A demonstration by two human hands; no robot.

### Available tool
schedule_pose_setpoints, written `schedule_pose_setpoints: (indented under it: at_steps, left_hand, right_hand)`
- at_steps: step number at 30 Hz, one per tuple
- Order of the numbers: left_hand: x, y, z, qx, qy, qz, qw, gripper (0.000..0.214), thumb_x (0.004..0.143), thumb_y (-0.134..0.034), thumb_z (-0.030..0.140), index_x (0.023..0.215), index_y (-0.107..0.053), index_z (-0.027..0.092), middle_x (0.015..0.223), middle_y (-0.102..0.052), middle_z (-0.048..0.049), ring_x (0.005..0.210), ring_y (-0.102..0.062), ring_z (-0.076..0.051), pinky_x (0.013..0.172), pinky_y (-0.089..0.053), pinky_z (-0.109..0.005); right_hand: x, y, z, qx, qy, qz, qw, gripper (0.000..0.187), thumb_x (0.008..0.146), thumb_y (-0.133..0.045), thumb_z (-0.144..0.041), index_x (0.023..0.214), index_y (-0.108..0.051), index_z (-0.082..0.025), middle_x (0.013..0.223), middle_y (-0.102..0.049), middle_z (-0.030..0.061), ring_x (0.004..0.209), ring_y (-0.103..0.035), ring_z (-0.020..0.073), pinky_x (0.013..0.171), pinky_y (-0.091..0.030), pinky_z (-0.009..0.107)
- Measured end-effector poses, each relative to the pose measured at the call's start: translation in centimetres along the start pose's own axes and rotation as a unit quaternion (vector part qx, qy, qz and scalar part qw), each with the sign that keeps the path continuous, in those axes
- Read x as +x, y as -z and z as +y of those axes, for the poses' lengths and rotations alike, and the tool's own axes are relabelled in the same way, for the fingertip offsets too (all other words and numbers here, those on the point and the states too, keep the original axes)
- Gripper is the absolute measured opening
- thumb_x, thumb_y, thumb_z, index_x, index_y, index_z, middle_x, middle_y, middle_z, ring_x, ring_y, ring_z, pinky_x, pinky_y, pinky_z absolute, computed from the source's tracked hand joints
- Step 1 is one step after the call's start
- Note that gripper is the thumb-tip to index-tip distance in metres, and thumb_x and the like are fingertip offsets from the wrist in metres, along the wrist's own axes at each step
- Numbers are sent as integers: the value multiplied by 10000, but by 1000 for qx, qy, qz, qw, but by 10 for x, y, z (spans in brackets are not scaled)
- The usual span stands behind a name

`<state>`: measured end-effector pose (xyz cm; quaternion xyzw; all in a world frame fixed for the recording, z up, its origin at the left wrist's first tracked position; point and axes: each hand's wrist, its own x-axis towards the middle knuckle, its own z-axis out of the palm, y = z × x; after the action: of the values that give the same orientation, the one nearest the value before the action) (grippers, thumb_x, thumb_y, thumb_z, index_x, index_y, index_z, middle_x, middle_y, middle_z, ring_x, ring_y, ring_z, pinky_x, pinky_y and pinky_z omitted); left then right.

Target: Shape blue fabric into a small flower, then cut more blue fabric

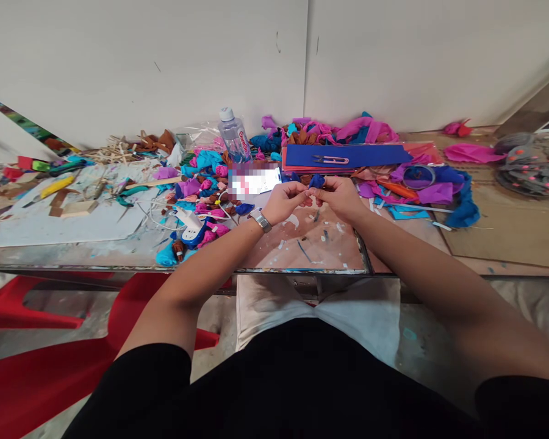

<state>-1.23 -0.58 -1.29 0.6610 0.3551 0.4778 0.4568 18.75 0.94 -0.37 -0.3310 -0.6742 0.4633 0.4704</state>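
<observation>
My left hand and my right hand meet above the table. Fingertips of both hands are pinched together at the base of a small dark blue crepe paper piece, which is bunched like a bud and points away from me. What exactly sits between the fingertips is partly hidden. Just left of my hands lies a lit phone. Beyond them, thread snips rest on a stack of blue paper. Scraps dot the pink board below my wrists.
A water bottle stands behind the phone. Crumpled paper buds surround a power strip at left, near green-handled pliers and a yellow cutter. A tape roll lies at right. Red chairs stand by the table's front edge.
</observation>
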Motion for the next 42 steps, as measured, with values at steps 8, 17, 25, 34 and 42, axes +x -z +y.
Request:
schedule_pose_setpoints:
  at_steps: [8,17,25,34,42]
  left_hand:
    - [-1,-2,6,7,1,-8,1000,621,777,-823,733,867,-723,127,772,-765,-74,678,-694,-123,691,-550,-263]
    - [-1,-2,5,0,5,-11,1000,616,788,-824,721,863,-713,119,753,-751,-72,683,-696,-124,697,-541,-259]
    - [-1,-2,2,-51,38,16,998,585,734,-883,687,861,-730,136,757,-758,-48,702,-713,-129,714,-569,-262]
    - [-1,-3,4,-26,32,2,999,605,731,-874,707,842,-715,134,743,-756,-58,666,-694,-120,690,-559,-254]
    - [-1,-3,4,-19,27,-16,999,618,742,-856,723,848,-706,134,751,-759,-60,682,-710,-127,693,-557,-252]
  right_hand:
    - [-1,0,-4,-15,3,13,1000,442,742,-895,-595,748,-757,-176,624,-652,-4,564,-535,117,564,-425,280]
    - [-3,-1,-3,-37,11,23,999,415,814,-845,-569,717,-733,-182,581,-639,-9,549,-537,117,569,-410,277]
    - [0,0,-1,-4,3,-3,1000,376,766,-896,-534,793,-764,-182,656,-668,-8,577,-570,121,599,-464,286]
    - [-2,1,-3,-32,1,15,999,400,763,-884,-556,720,-750,-182,606,-648,-6,558,-523,120,569,-404,287]
    - [-3,-2,-5,-39,-5,27,999,406,814,-838,-532,657,-698,-184,578,-638,1,555,-527,119,579,-410,287]
